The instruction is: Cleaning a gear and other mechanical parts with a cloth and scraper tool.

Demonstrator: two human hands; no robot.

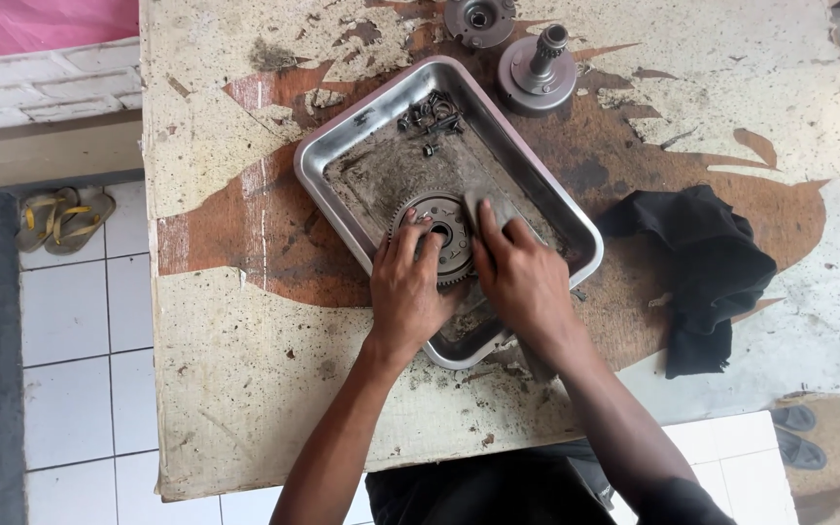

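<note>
A round toothed gear wheel [439,222] lies flat in a dirty steel tray [342,146] on a worn wooden table [245,389]. My left hand [406,292] rests on the wheel's near left side, fingers gripping its rim. My right hand [522,277] presses a small grey piece of abrasive sheet or cloth [490,208] against the wheel's right edge. A small heap of dark springs and small parts [430,115] sits in the tray's far corner.
Two round metal clutch parts [537,70] [478,19] stand beyond the tray at the table's far edge. A black rag [707,267] lies to the right. Sandals [62,219] rest on the tiled floor at left, another pair [797,435] at right.
</note>
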